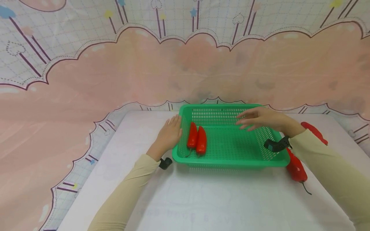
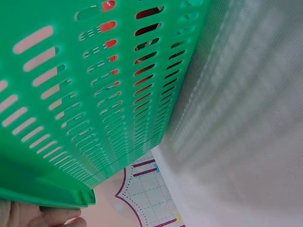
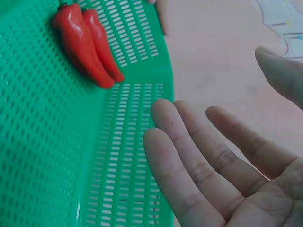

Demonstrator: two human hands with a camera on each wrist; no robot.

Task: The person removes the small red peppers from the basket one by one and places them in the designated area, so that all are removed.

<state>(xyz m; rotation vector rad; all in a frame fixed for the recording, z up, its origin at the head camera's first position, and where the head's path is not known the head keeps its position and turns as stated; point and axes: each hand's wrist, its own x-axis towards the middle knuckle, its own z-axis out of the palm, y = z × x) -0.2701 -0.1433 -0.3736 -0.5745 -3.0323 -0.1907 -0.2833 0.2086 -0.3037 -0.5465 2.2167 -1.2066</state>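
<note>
Green slotted plastic for the basket (image 1: 231, 163), set on the white counter (image 1: 219, 199), toward the far side. Inside, at the left end, two red peppers: left pepper (image 1: 192, 136) and right pepper (image 1: 201, 141), side by side, lengthwise from near to far, with stems at the near ends. Left grip (image 1: 170, 131), a bare hand, against the left rim of the basket, with fingers straight and directed far. Right grip (image 1: 261, 118), also a bare hand, over the right part of the basket, with fingers relaxed, slightly bent and a little apart; in the right wrist view, thumb well apart from the fingers, and both peppers well apart from the fingertips. In the left wrist view, red glimpsed through the slots of the basket wall. On the counter, just right of the basket, third pepper (image 1: 296, 170), partly hidden, with a thin stem toward the near right. Farther off, beyond the right sleeve (image 1: 326, 170), long red thing (image 1: 316, 133), too unclear to identify. Beige also for the left sleeve (image 1: 121, 192). Black devices at both wrists: left device (image 1: 165, 163), right device (image 1: 276, 145). Across the far side, pink patterned cloth (image 1: 173, 70).
</note>
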